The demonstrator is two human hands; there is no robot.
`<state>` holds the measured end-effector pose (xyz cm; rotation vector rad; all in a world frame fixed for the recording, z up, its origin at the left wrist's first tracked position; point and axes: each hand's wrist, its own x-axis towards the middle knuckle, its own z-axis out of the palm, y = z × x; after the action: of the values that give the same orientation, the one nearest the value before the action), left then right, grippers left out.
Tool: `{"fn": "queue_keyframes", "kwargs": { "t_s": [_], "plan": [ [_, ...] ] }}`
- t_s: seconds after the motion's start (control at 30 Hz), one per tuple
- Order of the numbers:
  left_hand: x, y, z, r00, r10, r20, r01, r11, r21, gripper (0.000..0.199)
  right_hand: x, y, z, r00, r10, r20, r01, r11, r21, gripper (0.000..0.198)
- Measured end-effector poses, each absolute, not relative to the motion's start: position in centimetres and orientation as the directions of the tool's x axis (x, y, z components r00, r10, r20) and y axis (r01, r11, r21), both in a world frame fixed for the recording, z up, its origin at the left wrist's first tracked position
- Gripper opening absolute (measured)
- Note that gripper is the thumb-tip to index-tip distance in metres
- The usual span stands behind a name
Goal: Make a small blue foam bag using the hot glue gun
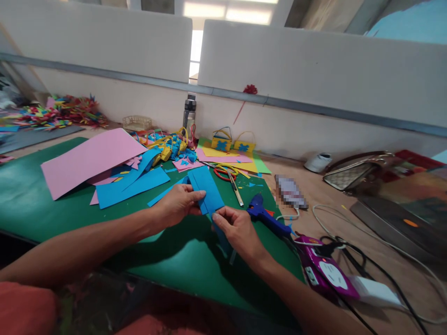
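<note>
Between my hands is a folded piece of blue craft paper or foam sheet (204,181), held above the green mat (167,260). My left hand (183,200) pinches its left edge, thumb on top. At the lower right corner, my right hand (237,228) grips the piece between thumb and fingers. A blue strip hangs below that hand, partly hidden by it. Just beyond the piece lie red-handled scissors (224,174) and a craft knife (236,188). A blue glue gun (267,216) rests right of my right hand.
A large pink sheet (94,158) and blue sheets (134,186) lie left, near a heap of blue and yellow pieces (167,149). Small yellow bags (221,143) stand at the back. A purple power strip (324,270) with cables, a bottle (189,114) and a handbag (356,172) are around.
</note>
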<state>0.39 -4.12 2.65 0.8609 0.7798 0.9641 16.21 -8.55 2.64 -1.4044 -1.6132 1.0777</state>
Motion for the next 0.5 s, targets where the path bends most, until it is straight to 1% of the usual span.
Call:
{"fn": "queue_keyframes", "kwargs": {
  "t_s": [0.5],
  "plan": [
    [0.59, -4.44, 2.94, 0.338, 0.928, -0.156, -0.385, 0.288, 0.877, 0.027, 16.18, -8.61, 2.75, -0.159, 0.986, 0.053, 0.384, 0.111, -0.916, 0.022]
  ]
}}
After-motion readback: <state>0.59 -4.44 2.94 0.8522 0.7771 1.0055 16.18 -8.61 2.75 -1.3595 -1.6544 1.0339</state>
